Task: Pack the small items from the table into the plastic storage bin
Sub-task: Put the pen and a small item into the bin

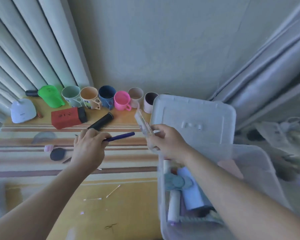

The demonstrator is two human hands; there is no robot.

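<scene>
Over the striped table [33,172], left hand [88,148] pinches a pen [121,136] pointing right, right hand [168,142] grips a clear case [144,123], bin [260,163] just below-right.

The near tabletop [128,213] is being left open apart from two cotton swabs [113,191], while the far edge is being blocked by a row of cups [107,97], and the storage bin [164,222] is being crowded with rolls.

A striped cloth [42,170] lies under a red box [66,119], a green jug [50,96] and a pink cup [122,100].
</scene>
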